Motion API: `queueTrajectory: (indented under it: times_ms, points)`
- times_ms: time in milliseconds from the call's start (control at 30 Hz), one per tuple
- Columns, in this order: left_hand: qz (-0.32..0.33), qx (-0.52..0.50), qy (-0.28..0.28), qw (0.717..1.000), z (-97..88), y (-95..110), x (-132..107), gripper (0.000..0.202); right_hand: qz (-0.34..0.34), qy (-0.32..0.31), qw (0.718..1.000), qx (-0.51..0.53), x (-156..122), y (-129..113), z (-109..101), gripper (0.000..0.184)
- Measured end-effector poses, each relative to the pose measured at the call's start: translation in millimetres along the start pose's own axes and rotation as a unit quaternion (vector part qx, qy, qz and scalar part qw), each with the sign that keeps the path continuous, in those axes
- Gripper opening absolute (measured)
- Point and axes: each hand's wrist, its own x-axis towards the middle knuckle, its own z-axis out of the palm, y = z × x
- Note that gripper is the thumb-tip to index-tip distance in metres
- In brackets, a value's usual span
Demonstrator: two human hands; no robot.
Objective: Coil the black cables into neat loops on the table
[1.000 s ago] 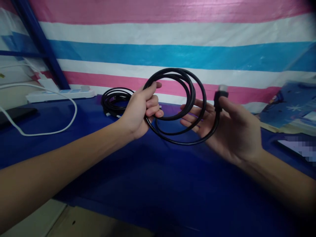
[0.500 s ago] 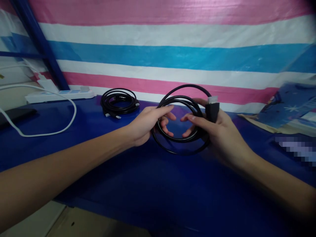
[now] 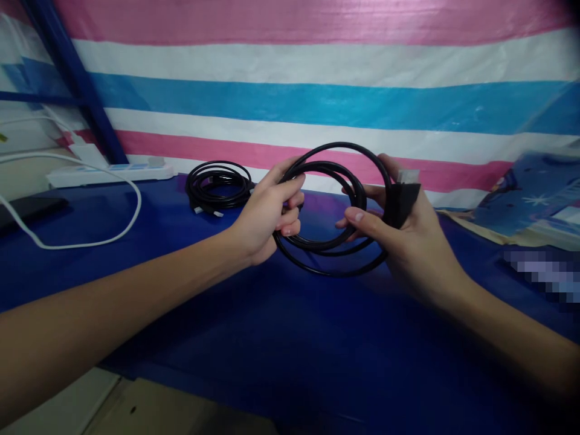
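A coiled black cable hangs in the air above the blue table, held by both hands. My left hand is closed round the coil's left side. My right hand grips the right side, thumb across the loops, with the cable's black plug and its metal tip sticking up from the fingers. A second coiled black cable lies on the table behind my left hand.
A white power strip sits at the back left, with a white cord looping over the table. A dark flat object lies at the far left. A blue printed package rests at the right. Striped sheeting hangs behind.
The hands came together on the coil, which dropped lower, then lifted slightly. My right hand went from open under the loops to closed on them, with the plug against its fingers.
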Motion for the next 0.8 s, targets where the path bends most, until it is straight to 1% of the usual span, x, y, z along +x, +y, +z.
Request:
queueTrajectory:
  times_ms: [100,167,233,267,333,433,500,567,600,700,733,800]
  points:
    - [-0.008,0.0,0.006,1.0,-0.6,-1.7,-1.2,0.036,-0.043,0.016,0.998,-0.045,2.3,-0.6,-4.2,0.062]
    - [-0.012,-0.006,-0.004,1.0,-1.3,-2.9,-1.1,0.027,-0.07,0.03,0.995,-0.062,3.0,-2.1,-5.8,0.051]
    - [-0.013,-0.016,-0.01,1.0,-2.3,-3.2,-0.5,0.012,-0.077,0.043,0.994,-0.069,2.3,-4.6,-5.5,0.041]
    - [-0.015,-0.02,-0.009,1.0,-2.6,-3.2,-0.3,0.007,-0.07,0.047,0.994,-0.067,1.4,-6.2,-4.5,0.039]
    - [-0.02,-0.027,-0.01,0.999,-2.3,-3.4,-0.5,0.007,-0.037,0.046,0.998,-0.037,-1.0,-10.0,-1.4,0.039]
    - [-0.029,-0.024,-0.021,0.999,0.6,-6.7,-2.6,0.013,0.047,0.023,0.996,0.07,-4.3,-15.8,4.4,0.04]
    - [-0.032,-0.004,-0.027,0.999,2.6,-11.1,-3.7,0.02,0.117,0.005,0.985,0.126,-5.8,-18.3,7.4,0.033]
    - [-0.031,0.041,-0.03,0.998,3.1,-16.0,-3.1,0.025,0.179,-0.005,0.974,0.141,-6.3,-19.2,8.9,0.022]
    - [-0.024,0.077,-0.03,0.996,2.6,-18.2,-2.0,0.026,0.197,-0.006,0.97,0.141,-6.3,-19.2,9.0,0.018]
    - [0.031,0.197,-0.022,0.98,-2.4,-23.4,3.9,0.028,0.195,0.003,0.97,0.146,-4.5,-19.2,6.7,0.016]
    - [0.053,0.218,-0.012,0.975,-4.9,-24.8,6.2,0.029,0.189,0.011,0.97,0.151,-3.3,-19.7,5.0,0.017]
    - [0.072,0.206,0.025,0.976,-10.9,-27.5,10.1,0.033,0.182,0.033,0.97,0.159,-0.3,-21.8,0.4,0.017]
